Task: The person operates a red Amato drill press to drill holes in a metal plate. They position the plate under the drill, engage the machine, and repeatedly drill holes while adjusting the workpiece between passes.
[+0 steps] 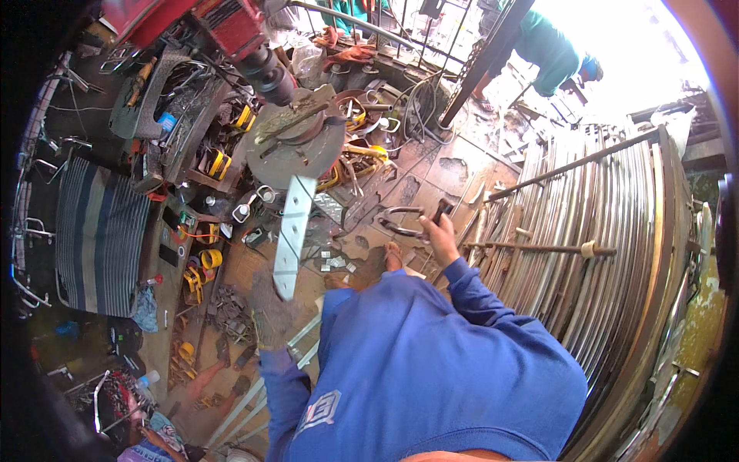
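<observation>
A pale flat metal bar (pixel 294 239) with several holes along it reaches from beside my left hand (pixel 274 308) up to the round drill table (pixel 296 158). My left hand looks gloved and is blurred, wrapped at the bar's lower end. Out to the right, my right hand (pixel 439 239) grips a C-shaped locking clamp (pixel 402 219), its jaws pointing left. Above the drill table hangs a red drill press (pixel 231 35) with its chuck (pixel 269 73). A worn block (pixel 296 115) lies on the table under the chuck.
Long metal bars fill a rack (pixel 600 246) at the right. Yellow tape rolls (pixel 204 266), tools and scraps crowd the bench at left, near a striped chair (pixel 100 239). Small plates (pixel 335 262) lie on the floor. Another person in green (pixel 546 46) bends over at top right.
</observation>
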A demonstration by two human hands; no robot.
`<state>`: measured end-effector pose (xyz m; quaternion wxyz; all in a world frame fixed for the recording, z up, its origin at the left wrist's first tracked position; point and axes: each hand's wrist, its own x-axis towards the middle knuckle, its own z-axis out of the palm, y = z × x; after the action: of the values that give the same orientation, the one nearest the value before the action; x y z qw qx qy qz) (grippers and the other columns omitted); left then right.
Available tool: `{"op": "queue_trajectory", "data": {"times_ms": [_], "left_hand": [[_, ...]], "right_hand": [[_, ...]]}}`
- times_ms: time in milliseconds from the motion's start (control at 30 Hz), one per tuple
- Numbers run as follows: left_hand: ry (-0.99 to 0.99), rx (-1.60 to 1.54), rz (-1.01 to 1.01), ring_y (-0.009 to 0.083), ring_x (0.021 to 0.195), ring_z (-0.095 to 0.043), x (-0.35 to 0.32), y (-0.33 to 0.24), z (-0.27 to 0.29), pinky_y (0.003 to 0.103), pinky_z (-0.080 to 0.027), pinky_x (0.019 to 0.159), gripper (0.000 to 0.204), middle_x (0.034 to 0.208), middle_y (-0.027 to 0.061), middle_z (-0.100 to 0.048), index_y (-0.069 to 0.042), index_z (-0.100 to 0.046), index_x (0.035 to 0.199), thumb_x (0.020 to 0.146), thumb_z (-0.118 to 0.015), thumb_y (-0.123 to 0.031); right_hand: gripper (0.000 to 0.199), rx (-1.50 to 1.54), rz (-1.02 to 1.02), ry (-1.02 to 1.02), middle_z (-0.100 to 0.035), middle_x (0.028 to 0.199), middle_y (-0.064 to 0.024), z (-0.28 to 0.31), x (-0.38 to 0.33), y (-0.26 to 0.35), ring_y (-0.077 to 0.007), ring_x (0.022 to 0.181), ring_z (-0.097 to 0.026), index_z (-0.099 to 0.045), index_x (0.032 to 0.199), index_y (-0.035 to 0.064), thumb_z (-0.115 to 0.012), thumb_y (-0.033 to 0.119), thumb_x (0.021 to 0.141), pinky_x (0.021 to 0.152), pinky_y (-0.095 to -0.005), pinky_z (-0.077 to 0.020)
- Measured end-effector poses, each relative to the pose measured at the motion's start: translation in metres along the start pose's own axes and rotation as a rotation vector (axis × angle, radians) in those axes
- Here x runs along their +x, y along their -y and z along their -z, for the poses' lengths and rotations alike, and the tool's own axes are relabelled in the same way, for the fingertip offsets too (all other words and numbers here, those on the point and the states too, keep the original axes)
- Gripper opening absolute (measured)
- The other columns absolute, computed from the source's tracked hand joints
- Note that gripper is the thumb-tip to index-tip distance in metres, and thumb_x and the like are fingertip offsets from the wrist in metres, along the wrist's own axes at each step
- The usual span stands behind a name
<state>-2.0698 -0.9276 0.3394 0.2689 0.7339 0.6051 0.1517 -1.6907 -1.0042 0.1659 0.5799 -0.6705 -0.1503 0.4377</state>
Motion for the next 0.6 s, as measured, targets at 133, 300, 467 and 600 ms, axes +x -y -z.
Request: {"op": "queue_trajectory", "data": {"times_ms": [133, 300, 467, 600], "left_hand": [[-0.061, -0.122, -0.006, 0.0310, 0.094, -0.068, 0.062, 0.018, 0.025, 0.042, -0.053, 0.082, 0.048, 0.105, 0.0158, -0.070, 0.000, -0.064, 0.115, 0.072, -0.076, -0.019], [0.027, -0.084, 0.007, 0.0354, 0.081, -0.068, 0.160, 0.000, 0.070, 0.042, -0.054, 0.075, 0.038, 0.092, 0.0218, -0.070, 0.005, -0.066, 0.104, 0.075, -0.074, -0.018], [0.001, 0.269, -0.059, 0.0427, 0.091, -0.070, 0.232, -0.032, 0.053, 0.047, -0.055, 0.084, 0.042, 0.102, 0.0293, -0.071, 0.007, -0.065, 0.112, 0.078, -0.069, -0.018], [-0.178, 0.161, -0.522, 0.0508, 0.108, -0.066, 0.227, -0.034, 0.017, 0.052, -0.053, 0.094, 0.058, 0.113, 0.0349, -0.068, 0.010, -0.054, 0.128, 0.080, -0.068, -0.019]], "right_hand": [[0.027, -0.066, 0.073, -0.129, -0.048, 0.070, 0.0052, -0.002, -0.003, -0.002, -0.0082, 0.055, -0.050, -0.050, 0.084, 0.0135, -0.076, 0.009, 0.090, 0.049, -0.0276, -0.0454], [0.031, -0.282, 0.163, -0.434, -0.052, 0.065, 0.0044, -0.005, -0.020, 0.010, -0.0077, 0.054, -0.049, -0.051, 0.074, 0.0128, -0.080, 0.009, 0.085, 0.048, -0.0276, -0.0408], [0.023, -0.243, 0.177, -0.529, -0.055, 0.069, 0.0034, 0.013, -0.016, -0.004, -0.0097, 0.059, -0.053, -0.056, 0.079, 0.0087, -0.079, 0.008, 0.080, 0.054, -0.0322, -0.0470], [0.026, -0.308, 0.101, -0.562, -0.055, 0.070, 0.0021, 0.037, 0.014, -0.047, -0.0103, 0.059, -0.053, -0.053, 0.079, 0.0095, -0.079, 0.007, 0.081, 0.054, -0.0311, -0.0480]]}}
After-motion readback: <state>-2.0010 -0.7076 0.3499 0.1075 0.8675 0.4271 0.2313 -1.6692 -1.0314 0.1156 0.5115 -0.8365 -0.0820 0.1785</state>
